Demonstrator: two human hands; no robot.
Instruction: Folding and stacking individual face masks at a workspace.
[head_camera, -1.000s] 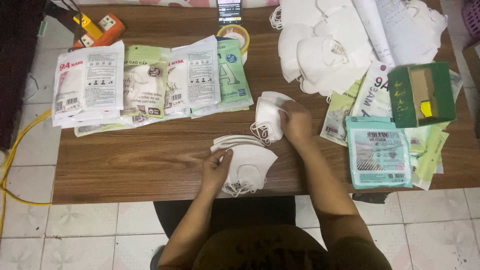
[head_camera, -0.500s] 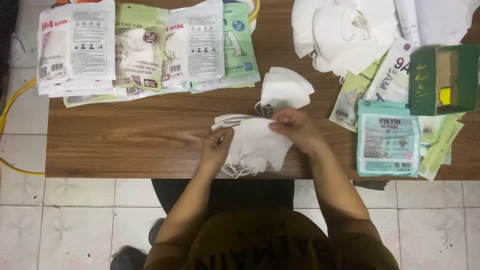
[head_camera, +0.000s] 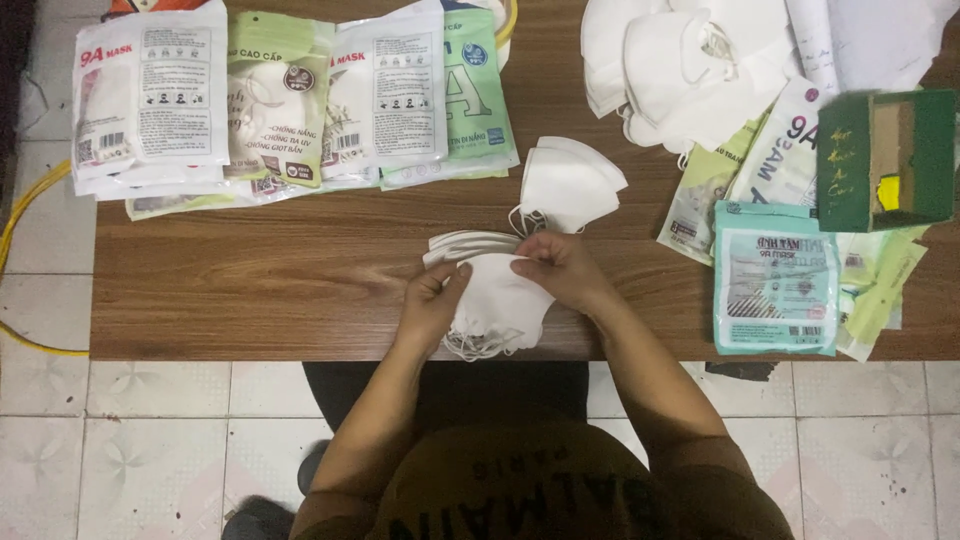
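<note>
My left hand and my right hand both pinch the top edge of a white folded face mask. It lies on a small stack of white masks at the near edge of the brown wooden table. Elastic ear loops hang over the table's front edge below the stack. Just beyond my right hand lie two or three more folded white masks.
Sealed mask packets lie overlapped at the far left. A heap of loose white masks sits at the far right, with more packets and a green cardboard box beside it. A yellow cable runs over the tiled floor on the left.
My right hand picked a mask from the small pile beyond and brought it onto the near stack; both hands now hold it. The camera tilted down and nearer.
</note>
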